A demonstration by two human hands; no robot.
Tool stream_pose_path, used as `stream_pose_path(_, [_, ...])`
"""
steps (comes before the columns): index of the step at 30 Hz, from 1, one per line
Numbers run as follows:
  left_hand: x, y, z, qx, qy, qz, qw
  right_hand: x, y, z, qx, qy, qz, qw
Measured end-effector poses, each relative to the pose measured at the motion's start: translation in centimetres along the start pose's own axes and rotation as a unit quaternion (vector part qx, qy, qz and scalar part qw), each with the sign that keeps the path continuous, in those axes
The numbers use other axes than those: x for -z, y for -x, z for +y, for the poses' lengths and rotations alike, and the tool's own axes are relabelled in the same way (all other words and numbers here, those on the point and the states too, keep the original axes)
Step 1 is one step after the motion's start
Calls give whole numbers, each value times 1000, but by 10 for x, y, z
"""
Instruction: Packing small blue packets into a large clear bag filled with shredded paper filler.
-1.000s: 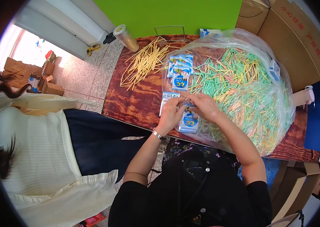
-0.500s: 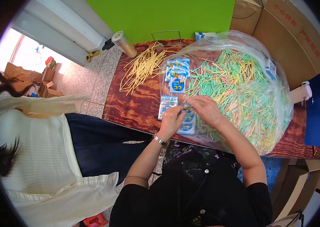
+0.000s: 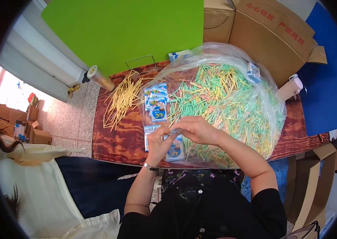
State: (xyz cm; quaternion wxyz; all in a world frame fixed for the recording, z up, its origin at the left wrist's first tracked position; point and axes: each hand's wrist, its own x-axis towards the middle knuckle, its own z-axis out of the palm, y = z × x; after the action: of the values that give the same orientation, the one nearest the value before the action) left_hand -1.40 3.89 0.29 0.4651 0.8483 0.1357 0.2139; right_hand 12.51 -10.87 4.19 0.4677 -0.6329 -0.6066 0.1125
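Note:
My left hand (image 3: 159, 144) and my right hand (image 3: 196, 129) meet over the near part of a clear plastic bag (image 3: 216, 48). Both are closed, fingertips pinched together around something small and greyish that the fingers mostly hide. Blue-and-white packets (image 3: 159, 109) lie in an overlapping row just beyond my left hand. Another packet (image 3: 148, 131) is partly covered by that hand, and one more packet (image 3: 175, 150) lies under my wrists' side of the pinch. To the right, a large heap of thin green, yellow and pink sticks (image 3: 220, 95) spreads over and inside the bag.
Pale yellow sticks (image 3: 122, 99) lie loose at the table's left, beside a tall cylindrical container (image 3: 100, 77) and a wire stand (image 3: 141, 63). A pink bottle (image 3: 291, 88) and a cardboard box (image 3: 272, 32) stand right. A person in a cream top (image 3: 37, 187) is close at my left.
The view has shifted, so the table sits lower and further left. My hands have drawn closer together, with the right fingers now curled against the left ones.

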Motion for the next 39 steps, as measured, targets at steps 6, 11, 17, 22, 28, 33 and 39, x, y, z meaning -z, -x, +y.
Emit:
stream_pose_path(6, [-3,5,-9,60,108,44,991,98,-3,123,-290,171,57,940])
stream_pose_path(11, [-5,14,-9,111,35,-19,993,126,9,184,-440,383,-68,809])
stream_pose_path(17, [-22,21,-1,103,69,-42,991,127,-17,182,-507,381,-127,763])
stream_pose_path(22, [-26,21,-4,99,51,-56,992,117,-27,180,-528,389,-134,743])
stream_pose_path(28, [-27,21,-1,102,73,-52,991,111,-12,210,-535,350,-105,761])
stream_pose_path(33, [-23,19,4,102,90,-54,989,135,3,225,-502,326,-139,789])
stream_pose_path(39, [-24,21,4,98,61,-49,992,151,3,161,-421,423,-116,794])
